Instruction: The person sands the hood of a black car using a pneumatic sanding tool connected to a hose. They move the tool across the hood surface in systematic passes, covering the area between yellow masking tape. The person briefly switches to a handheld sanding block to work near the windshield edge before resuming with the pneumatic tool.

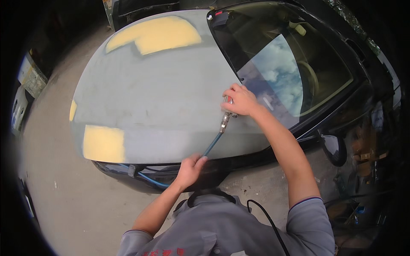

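The right hand (240,99) wrapped a mostly hidden air tool (227,112), perhaps a sander, at the rear edge of the hood (171,94); the left hand (190,170) pinched its hose (212,144) near the side edge. Work looked partway: yellow patches (103,143) laid, unpainted.

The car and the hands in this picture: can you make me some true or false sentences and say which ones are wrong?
1. The right hand holds a tool. True.
2. Both hands hold the tool. False: the left hand holds the blue hose.
3. The grey hood has yellow patches. True.
4. There is a bright green shirt. False: the shirt is grey.
5. The windshield shows clouds. True.
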A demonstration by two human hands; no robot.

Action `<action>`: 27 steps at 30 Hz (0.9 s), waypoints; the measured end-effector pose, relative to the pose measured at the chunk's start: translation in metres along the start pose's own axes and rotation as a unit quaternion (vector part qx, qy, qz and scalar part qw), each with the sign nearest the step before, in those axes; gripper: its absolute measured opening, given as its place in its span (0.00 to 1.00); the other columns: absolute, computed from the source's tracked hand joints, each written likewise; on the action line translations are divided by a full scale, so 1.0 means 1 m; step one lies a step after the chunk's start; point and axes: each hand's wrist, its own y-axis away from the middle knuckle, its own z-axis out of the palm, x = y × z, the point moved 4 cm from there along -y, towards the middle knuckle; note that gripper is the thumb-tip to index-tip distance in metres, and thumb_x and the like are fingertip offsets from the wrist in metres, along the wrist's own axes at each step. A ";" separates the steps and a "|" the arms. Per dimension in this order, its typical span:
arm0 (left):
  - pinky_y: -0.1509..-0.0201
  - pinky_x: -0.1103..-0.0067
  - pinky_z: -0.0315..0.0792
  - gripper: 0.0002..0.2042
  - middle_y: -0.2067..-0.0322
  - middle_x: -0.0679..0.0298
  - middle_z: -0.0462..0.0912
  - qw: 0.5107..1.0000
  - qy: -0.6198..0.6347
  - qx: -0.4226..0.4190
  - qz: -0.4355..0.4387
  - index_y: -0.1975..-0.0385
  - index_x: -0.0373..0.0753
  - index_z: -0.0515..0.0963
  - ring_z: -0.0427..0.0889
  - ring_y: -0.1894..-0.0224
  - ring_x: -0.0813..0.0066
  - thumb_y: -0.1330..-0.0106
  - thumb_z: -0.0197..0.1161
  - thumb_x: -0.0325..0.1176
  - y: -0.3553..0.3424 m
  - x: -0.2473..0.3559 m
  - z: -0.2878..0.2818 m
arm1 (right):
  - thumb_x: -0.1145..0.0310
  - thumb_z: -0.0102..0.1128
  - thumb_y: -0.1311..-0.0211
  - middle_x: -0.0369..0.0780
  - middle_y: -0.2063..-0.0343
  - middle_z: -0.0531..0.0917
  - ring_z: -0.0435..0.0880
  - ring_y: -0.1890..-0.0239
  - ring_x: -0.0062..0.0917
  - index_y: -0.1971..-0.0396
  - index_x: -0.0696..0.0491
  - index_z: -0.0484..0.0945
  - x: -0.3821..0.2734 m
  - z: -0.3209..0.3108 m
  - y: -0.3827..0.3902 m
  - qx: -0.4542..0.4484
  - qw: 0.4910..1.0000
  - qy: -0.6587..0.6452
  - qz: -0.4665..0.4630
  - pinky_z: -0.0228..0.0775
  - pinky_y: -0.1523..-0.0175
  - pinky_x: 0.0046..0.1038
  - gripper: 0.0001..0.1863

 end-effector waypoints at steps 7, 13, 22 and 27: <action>0.77 0.82 0.57 0.12 0.76 0.75 0.69 0.941 0.319 -0.003 -0.112 0.56 0.35 0.82 0.63 0.79 0.87 0.15 0.60 0.39 -0.020 0.009 -0.052 | 0.53 0.82 0.51 0.41 0.45 0.80 0.83 0.42 0.44 0.43 0.40 0.84 0.013 -0.005 0.038 0.086 0.985 0.083 -0.125 0.77 0.38 0.45 0.32; 0.70 0.79 0.68 0.13 0.73 0.71 0.76 0.984 0.148 -0.077 -0.068 0.48 0.34 0.82 0.72 0.74 0.82 0.18 0.64 0.39 -0.011 0.027 -0.090 | 0.48 0.83 0.56 0.43 0.51 0.83 0.86 0.47 0.44 0.45 0.41 0.86 0.022 -0.023 0.064 0.065 0.993 0.084 -0.060 0.81 0.44 0.44 0.34; 0.59 0.61 0.75 0.10 0.70 0.47 0.81 0.974 -0.217 0.059 0.016 0.57 0.33 0.82 0.80 0.66 0.44 0.21 0.64 0.35 0.089 -0.058 -0.135 | 0.45 0.81 0.51 0.43 0.54 0.83 0.86 0.49 0.43 0.46 0.48 0.85 0.058 0.006 0.084 0.042 0.995 0.070 -0.055 0.80 0.45 0.46 0.34; 0.69 0.69 0.68 0.15 0.80 0.58 0.74 0.975 -0.062 0.210 -0.024 0.66 0.32 0.75 0.72 0.77 0.68 0.16 0.56 0.35 0.049 -0.048 -0.078 | 0.48 0.78 0.48 0.44 0.51 0.82 0.85 0.47 0.43 0.49 0.52 0.82 0.070 0.023 0.068 0.084 0.992 0.030 -0.092 0.80 0.46 0.47 0.31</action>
